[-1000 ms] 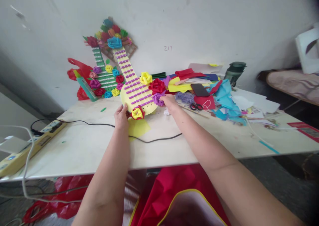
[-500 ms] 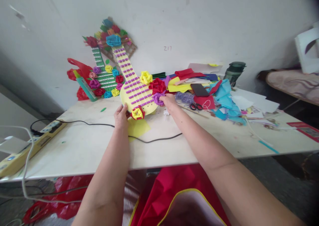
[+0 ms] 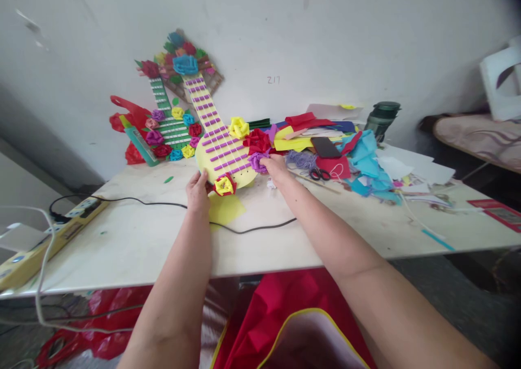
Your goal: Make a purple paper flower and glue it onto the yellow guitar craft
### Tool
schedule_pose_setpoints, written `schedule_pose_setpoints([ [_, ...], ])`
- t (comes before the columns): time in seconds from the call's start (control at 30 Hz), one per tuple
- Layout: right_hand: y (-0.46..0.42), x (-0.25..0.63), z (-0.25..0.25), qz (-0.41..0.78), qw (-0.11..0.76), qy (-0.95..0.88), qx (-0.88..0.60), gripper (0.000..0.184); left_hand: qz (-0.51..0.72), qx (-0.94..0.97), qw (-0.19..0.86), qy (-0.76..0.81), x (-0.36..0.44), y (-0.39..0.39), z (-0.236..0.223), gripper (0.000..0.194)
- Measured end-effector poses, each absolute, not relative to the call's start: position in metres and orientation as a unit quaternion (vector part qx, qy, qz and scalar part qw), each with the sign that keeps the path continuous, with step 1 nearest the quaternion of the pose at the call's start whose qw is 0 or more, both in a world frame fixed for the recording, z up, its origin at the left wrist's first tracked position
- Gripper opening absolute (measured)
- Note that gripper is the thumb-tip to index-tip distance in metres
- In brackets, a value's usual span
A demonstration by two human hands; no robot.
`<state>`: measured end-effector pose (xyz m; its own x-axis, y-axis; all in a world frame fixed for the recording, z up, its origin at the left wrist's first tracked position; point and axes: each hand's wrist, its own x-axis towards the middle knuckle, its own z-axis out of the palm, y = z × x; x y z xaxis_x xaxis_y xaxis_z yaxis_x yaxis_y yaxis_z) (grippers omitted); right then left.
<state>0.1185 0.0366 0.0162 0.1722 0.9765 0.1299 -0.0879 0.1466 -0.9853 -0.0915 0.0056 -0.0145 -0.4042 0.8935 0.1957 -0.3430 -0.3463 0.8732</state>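
A yellow paper guitar with purple bars and white strings leans tilted over the table. My left hand is closed on its lower left edge, beside a yellow-and-red paper flower. At the lower right edge, the fingers of my right hand grip a purple paper flower; its back is hidden. Above that flower are a red paper flower and a yellow one. A blue paper flower tops the neck.
Behind to the left stand a green flower-trimmed guitar and a glue bottle. Coloured paper, a phone, scissors and a dark bottle lie or stand right. A black cable crosses the table near a power strip.
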Motion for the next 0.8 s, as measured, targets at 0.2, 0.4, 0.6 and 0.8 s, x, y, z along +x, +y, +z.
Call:
schedule_pose_setpoints([
  [0.2,0.0315,0.1219,0.0211,0.490,0.586,-0.454,-0.459,0.008,0.742,0.340,0.408,0.409,-0.0927,0.0068,-0.0146,0.038],
  [0.4,0.0329,0.1262,0.0208,0.506,0.575,-0.464,-0.444,0.011,0.744,0.342,0.410,0.403,-0.0945,0.0090,-0.0179,0.035],
  [0.6,0.0351,0.1247,0.0198,0.500,0.568,-0.470,-0.455,0.008,0.742,0.345,0.410,0.404,-0.0948,0.0096,-0.0179,0.035],
  [0.8,0.0372,0.1249,0.0179,0.493,0.571,-0.471,-0.458,0.008,0.743,0.345,0.410,0.401,-0.0937,0.0086,-0.0167,0.036],
])
